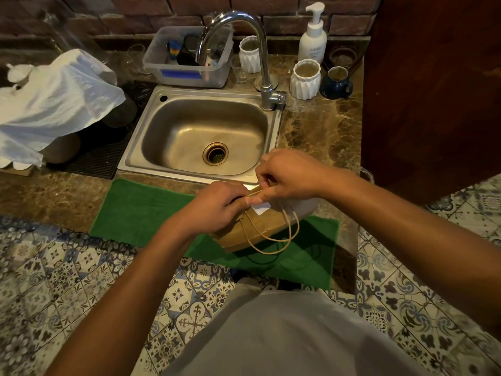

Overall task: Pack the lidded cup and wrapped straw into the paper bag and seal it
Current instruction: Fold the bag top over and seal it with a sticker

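Observation:
A brown paper bag (260, 226) with twine handles stands on a green mat (141, 210) at the counter's front edge. Its top is folded over, and a white sticker (262, 208) lies on the fold. My left hand (217, 204) presses on the folded top from the left. My right hand (287, 175) pinches the top edge and the sticker from the right. The cup and the wrapped straw are not visible; the bag's inside is hidden.
A steel sink (200, 137) with a tall tap (260, 58) lies just behind the bag. White ribbed cups (305, 80), a blue mug (336, 82), a soap pump bottle (313, 36) and a plastic tub (187, 58) stand behind it. A white cloth (54, 96) covers things at left.

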### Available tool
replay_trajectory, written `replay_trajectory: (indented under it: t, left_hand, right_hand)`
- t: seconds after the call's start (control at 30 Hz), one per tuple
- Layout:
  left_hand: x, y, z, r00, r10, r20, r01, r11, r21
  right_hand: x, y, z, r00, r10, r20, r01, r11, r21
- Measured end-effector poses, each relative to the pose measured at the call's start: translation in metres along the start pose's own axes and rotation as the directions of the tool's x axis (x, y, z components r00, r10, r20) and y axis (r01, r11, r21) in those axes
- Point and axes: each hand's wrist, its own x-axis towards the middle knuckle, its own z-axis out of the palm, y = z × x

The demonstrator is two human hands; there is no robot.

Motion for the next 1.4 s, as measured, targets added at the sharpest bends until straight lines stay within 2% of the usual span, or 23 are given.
replay_trajectory:
  t: [0.17,0.37,0.53,0.67,0.8,0.9,0.97,1.13,1.23,1.4]
  left_hand:
    - [-0.002,0.002,0.004,0.999,-0.023,0.042,0.024,1.000,-0.010]
    - [-0.007,-0.002,0.006,0.999,-0.033,0.042,0.034,0.999,-0.036]
    - [-0.008,0.006,0.015,0.997,-0.027,0.075,0.031,0.998,-0.053]
    - [-0.011,0.002,0.010,0.998,-0.060,0.014,0.061,0.995,-0.085]
    - [-0.018,-0.005,0.007,0.990,-0.122,-0.070,0.116,0.989,-0.087]
    - [-0.025,-0.011,0.007,0.976,-0.165,-0.142,0.145,0.979,-0.141]
    - [-0.030,-0.010,0.010,0.970,-0.197,-0.143,0.169,0.968,-0.186]
    - [-0.036,-0.006,0.015,0.936,-0.309,-0.168,0.267,0.936,-0.229]
    - [-0.043,-0.009,0.011,0.899,-0.400,-0.178,0.328,0.885,-0.331]
    - [-0.059,-0.018,0.010,0.873,-0.470,-0.133,0.365,0.810,-0.459]
  right_hand:
    - [-0.006,0.000,0.005,0.997,0.006,0.081,0.001,0.996,-0.084]
    - [-0.007,-0.004,0.000,0.999,-0.043,0.014,0.044,0.999,-0.030]
    - [-0.009,-0.004,0.015,0.991,-0.011,0.133,0.020,0.998,-0.061]
    - [-0.014,0.000,0.013,0.998,-0.005,0.055,0.007,0.999,-0.038]
    - [-0.022,0.013,0.013,0.998,0.056,-0.032,-0.051,0.988,0.147]
    - [-0.035,0.028,0.017,0.992,0.105,-0.076,-0.076,0.947,0.311]
    - [-0.042,0.033,0.021,0.985,0.134,-0.108,-0.079,0.912,0.402]
    - [-0.045,0.033,0.024,0.982,0.175,-0.067,-0.093,0.768,0.634]
    - [-0.044,0.038,0.024,0.981,0.170,-0.098,-0.064,0.749,0.659]
    - [-0.041,0.044,0.030,0.962,0.225,-0.151,-0.069,0.743,0.666]
